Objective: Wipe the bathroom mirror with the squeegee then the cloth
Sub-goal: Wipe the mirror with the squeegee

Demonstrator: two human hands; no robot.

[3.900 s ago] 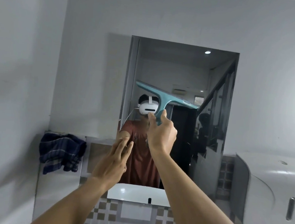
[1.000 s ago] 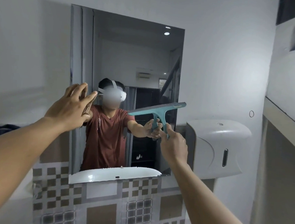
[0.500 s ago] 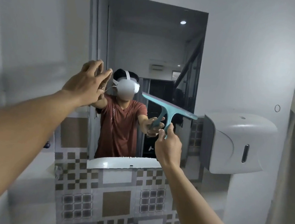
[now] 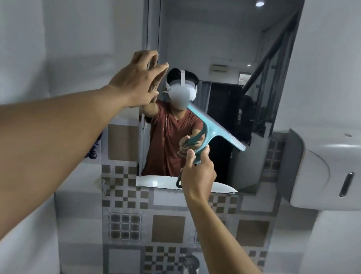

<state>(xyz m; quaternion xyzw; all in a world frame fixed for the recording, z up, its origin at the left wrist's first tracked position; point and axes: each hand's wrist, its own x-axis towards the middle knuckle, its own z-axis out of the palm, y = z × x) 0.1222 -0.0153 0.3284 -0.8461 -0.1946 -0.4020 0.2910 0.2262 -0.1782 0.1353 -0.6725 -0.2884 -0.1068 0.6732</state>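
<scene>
The wall mirror (image 4: 227,42) fills the upper middle of the head view. My right hand (image 4: 198,173) grips the handle of a teal squeegee (image 4: 214,131), whose blade lies tilted against the lower middle of the glass, left end up, right end down. My left hand (image 4: 138,78) is raised at the mirror's left edge with fingers straight and spread, its fingertips at the glass. A small dark blue patch (image 4: 94,151), perhaps the cloth, peeks out behind my left forearm.
A white paper dispenser (image 4: 329,169) hangs on the wall right of the mirror. Patterned tiles (image 4: 167,225) cover the wall below it. A chrome tap (image 4: 189,273) and the sink rim sit at the bottom edge. Plain white wall spreads to the left.
The squeegee has gone down the mirror and tilted more steeply, right end lower. My left hand stayed at the mirror's left edge. The view has moved closer and tipped downward.
</scene>
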